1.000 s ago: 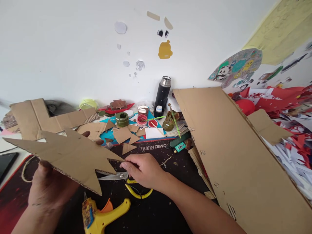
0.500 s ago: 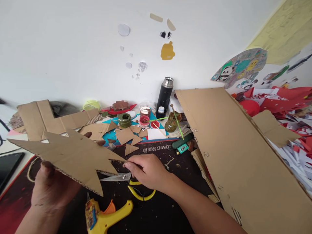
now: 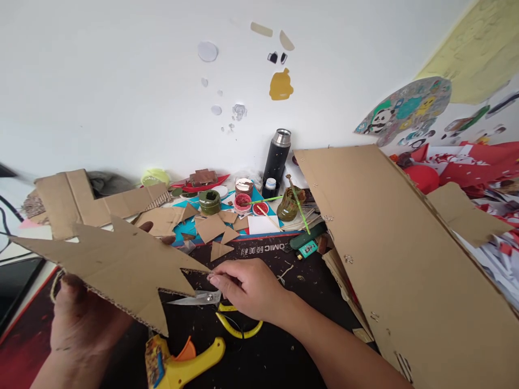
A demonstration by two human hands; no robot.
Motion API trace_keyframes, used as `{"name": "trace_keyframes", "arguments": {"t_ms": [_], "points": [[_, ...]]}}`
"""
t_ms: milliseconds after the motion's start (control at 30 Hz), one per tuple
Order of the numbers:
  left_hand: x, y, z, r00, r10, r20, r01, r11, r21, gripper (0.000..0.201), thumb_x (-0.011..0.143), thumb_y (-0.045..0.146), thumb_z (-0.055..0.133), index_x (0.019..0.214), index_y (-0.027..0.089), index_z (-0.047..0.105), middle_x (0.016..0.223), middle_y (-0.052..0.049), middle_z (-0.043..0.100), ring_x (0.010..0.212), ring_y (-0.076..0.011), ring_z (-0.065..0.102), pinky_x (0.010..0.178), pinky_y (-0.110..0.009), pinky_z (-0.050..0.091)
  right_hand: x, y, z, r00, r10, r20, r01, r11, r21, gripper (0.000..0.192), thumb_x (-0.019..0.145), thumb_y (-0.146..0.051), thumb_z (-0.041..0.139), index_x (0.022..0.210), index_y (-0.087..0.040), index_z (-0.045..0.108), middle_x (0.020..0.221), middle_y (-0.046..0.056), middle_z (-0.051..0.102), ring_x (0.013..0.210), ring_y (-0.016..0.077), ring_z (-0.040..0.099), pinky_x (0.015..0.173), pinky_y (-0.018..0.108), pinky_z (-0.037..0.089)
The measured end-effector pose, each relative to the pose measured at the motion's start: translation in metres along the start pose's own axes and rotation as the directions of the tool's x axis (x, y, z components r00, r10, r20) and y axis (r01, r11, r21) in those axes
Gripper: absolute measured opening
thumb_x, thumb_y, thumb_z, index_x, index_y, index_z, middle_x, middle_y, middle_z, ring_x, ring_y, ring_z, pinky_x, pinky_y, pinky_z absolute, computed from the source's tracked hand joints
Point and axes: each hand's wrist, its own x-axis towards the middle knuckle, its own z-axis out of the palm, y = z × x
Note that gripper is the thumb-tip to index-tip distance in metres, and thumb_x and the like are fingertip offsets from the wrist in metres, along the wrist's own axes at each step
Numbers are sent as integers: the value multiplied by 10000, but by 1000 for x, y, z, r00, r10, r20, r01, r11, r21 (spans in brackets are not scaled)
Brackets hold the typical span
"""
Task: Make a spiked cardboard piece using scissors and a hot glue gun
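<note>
Since the frame before, little has shifted: the scissors (image 3: pixel 221 309) and glue gun (image 3: pixel 178 359) sit slightly further right. The left hand (image 3: pixel 83 324) grips the jagged cardboard cutout (image 3: pixel 109 262) from beneath, at 9 o'clock — fingers curled over its far edge. The right hand (image 3: pixel 247 289) pinches the cutout's pointed tip, fingers closed on it, over the scissors. At 12 o'clock stand 2 open jars of red paint (image 3: pixel 242 202) — beside a green jar (image 3: pixel 210 201), and a black flask (image 3: pixel 277 156).
</note>
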Motion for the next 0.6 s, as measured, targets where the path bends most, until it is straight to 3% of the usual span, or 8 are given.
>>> {"name": "trace_keyframes", "arguments": {"t_ms": [200,300,467,600], "points": [[-2,0,-1,999,-13,50,13,1000,-7,1080,372,627,1072,1393,459,761,1361,-41,807,1460,-547,560,1136,-741,531,1,-4,0,1000,-18,5,18,1000,4,331,1107,-334,546,892,-198,758,828,18,779,690,137,661,670,252,437],[-2,1,-1,1000,8,26,-9,1000,0,1062,387,648,1060,1390,468,760,1357,-38,808,1450,-555,566,1115,-764,536,1,-6,-2,1000,-24,-3,24,1000,13,347,1104,-321,538,854,-195,744,793,17,763,680,139,660,671,253,445],[1,0,-13,1000,19,21,-18,999,-29,916,524,668,1016,1385,504,750,1349,4,811,1442,-522,587,1097,-750,559,0,-7,-4,999,-9,-45,11,999,52,304,1095,-326,533,1042,-185,797,794,19,777,710,148,707,716,249,502],[5,-4,-33,989,-46,144,59,994,-87,789,670,658,934,1419,519,728,1337,14,815,1455,-491,587,1088,-711,583,-1,-5,-1,997,-13,-75,16,999,35,280,1060,-373,609,1097,-186,813,816,23,795,662,137,689,660,244,489]]}}
